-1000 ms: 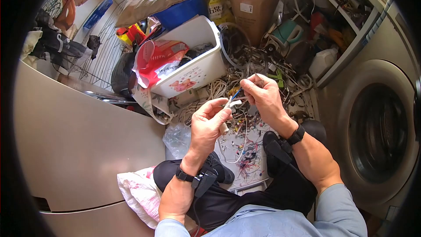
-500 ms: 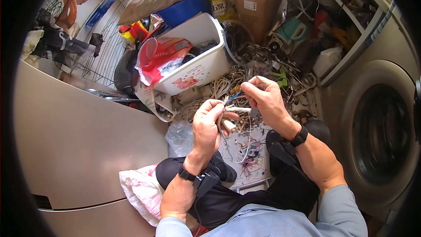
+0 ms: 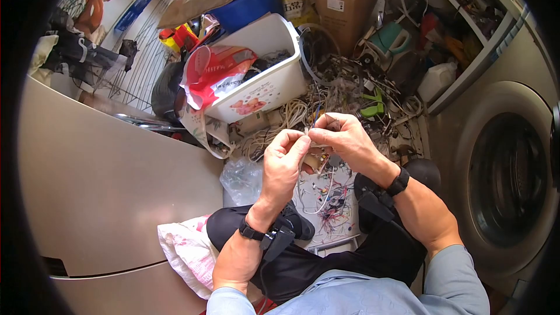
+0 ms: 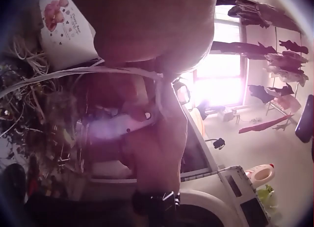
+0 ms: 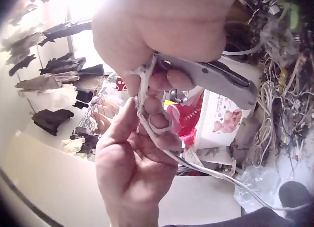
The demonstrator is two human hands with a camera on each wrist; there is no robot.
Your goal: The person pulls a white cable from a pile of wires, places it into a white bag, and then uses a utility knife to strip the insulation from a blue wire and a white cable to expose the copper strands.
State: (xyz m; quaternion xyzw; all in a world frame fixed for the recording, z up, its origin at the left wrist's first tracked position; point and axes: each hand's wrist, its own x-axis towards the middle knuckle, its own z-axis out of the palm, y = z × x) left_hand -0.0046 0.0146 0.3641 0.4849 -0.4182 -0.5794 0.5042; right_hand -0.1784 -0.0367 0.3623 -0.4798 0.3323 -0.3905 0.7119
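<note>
In the head view my left hand [image 3: 279, 169] pinches a white cable between thumb and index finger. My right hand [image 3: 350, 146] is right beside it, its thumb and fingertips at the same stretch of cable. The white cable [image 5: 196, 166] runs from between both hands and hangs in a loop. The right wrist view shows the right hand's curled fingers also gripping a grey-handled tool [image 5: 216, 79] that looks like a folding knife. A short blue wire [image 3: 317, 112] sticks up by the right index finger. The left wrist view is hazy there, with the cable [image 4: 64, 74] crossing it.
Cut wire scraps lie on the white board [image 3: 312, 201] between the feet. Tangled cables and parts [image 3: 350, 90] cover the floor ahead, beside a white bin [image 3: 262, 96] holding a red bag. A washing machine [image 3: 461, 122] stands at right, a beige panel [image 3: 116, 192] at left.
The blue wire was stretched between the two hands; now my right hand has moved left and down to meet the left fingertips. The left fingers have shifted their pinch on the cable.
</note>
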